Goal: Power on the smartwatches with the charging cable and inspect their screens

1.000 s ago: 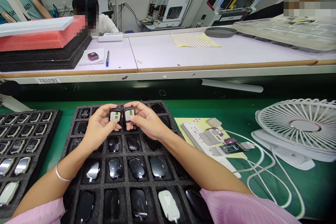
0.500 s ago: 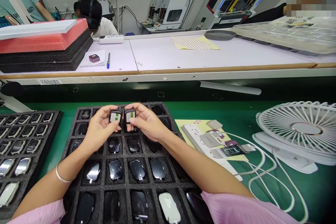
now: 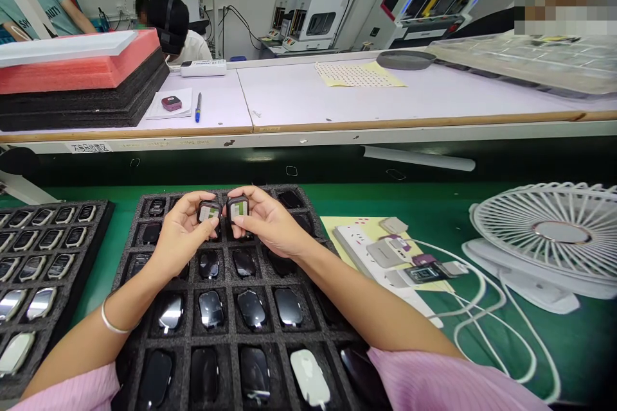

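Note:
My left hand (image 3: pixel 186 229) is closed on a small dark watch-like case (image 3: pixel 208 210), its face showing a pale label with green. Close beside it, my right hand (image 3: pixel 267 221) grips a second such case (image 3: pixel 238 207) with a similar pale and green face. Thumbs press on the front of both pieces, which are held side by side with a narrow gap. Beneath my hands lies a black foam tray (image 3: pixel 231 338) with dark glossy pieces in its compartments. One white piece (image 3: pixel 310 377) sits in the front row.
Left, another foam tray (image 3: pixel 103 218) holds rows of metallic-rimmed pieces. A power strip (image 3: pixel 354 245) with adapters and looping white cables (image 3: pixel 535 347) lies right, beside a white fan (image 3: pixel 562 231). Behind runs a raised shelf (image 3: pixel 289 103) with stacked foam (image 3: pixel 72 77). Other people are beyond it.
The left case has tilted slightly, and its green marking shows differently. Both hands stay in nearly the same place above the tray. The whole view has shifted a little.

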A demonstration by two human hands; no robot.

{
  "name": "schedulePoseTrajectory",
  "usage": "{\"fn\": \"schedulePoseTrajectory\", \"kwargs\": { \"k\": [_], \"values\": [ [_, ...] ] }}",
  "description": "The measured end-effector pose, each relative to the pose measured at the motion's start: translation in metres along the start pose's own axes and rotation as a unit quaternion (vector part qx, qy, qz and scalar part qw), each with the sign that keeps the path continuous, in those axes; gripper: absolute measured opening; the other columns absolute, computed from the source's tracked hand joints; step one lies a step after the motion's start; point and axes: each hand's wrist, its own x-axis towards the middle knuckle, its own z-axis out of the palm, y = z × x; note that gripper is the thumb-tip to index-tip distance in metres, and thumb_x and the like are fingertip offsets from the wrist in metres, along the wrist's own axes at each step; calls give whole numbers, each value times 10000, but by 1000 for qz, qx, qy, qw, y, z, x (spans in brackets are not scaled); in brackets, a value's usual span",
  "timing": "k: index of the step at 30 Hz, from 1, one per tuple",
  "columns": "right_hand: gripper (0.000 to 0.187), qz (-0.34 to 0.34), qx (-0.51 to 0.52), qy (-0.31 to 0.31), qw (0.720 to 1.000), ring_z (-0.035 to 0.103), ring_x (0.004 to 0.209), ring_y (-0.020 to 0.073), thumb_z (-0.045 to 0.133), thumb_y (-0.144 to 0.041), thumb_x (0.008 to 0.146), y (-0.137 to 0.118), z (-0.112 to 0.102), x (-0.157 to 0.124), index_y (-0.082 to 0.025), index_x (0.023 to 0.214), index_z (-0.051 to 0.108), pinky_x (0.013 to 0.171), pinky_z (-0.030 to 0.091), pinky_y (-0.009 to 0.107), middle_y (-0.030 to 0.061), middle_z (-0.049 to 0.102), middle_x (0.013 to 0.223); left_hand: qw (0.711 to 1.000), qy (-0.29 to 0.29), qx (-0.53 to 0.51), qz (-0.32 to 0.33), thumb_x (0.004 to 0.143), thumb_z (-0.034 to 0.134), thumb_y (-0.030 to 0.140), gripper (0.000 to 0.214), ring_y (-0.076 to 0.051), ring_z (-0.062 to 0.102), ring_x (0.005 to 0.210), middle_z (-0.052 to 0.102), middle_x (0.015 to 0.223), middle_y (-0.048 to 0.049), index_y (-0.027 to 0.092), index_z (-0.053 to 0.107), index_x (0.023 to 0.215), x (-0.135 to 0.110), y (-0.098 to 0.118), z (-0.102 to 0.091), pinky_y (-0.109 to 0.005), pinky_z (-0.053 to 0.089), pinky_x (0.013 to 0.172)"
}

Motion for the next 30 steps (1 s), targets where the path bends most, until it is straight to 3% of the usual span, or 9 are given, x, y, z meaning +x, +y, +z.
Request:
{"fn": "schedulePoseTrajectory", "kwargs": {
  "k": [6, 14, 22, 30],
  "values": [
    [409, -7, -1, 1, 1000, 615, 643, 91, 763, -251, 794, 0, 0, 1, -232, 1137, 540, 628, 496, 250, -40, 604, 844, 1000, -5, -9, 5, 716, 773, 217, 416, -82, 584, 665, 640, 937, -5, 205, 585, 1087, 1, -1, 0, -200, 537, 592],
    [450, -19, -6, 14, 1000, 618, 655, 90, 807, -284, 742, -2, 1, 1, -236, 1110, 550, 666, 530, 272, -8, 642, 968, 1000, -10, -17, 7, 710, 779, 181, 471, -94, 636, 701, 658, 993, -14, 221, 580, 1135, 0, -4, -1, -219, 566, 645],
    [375, 17, -15, 42, 999, 529, 527, 69, 769, -452, 785, -4, 1, 1, -205, 984, 569, 501, 454, 227, -12, 678, 828, 1000, 6, 5, -14, 819, 725, 425, 331, -105, 666, 576, 677, 939, -20, 182, 640, 1027, -1, -4, -2, -251, 580, 559],
    [411, -2, -12, 28, 1000, 549, 613, 80, 800, -346, 762, -1, 0, 1, -222, 1063, 549, 580, 490, 239, -4, 657, 907, 1000, 3, -5, -1, 809, 735, 275, 345, -104, 689, 627, 668, 961, -13, 200, 607, 1121, -1, -4, -1, -225, 561, 587]
  ]
}}
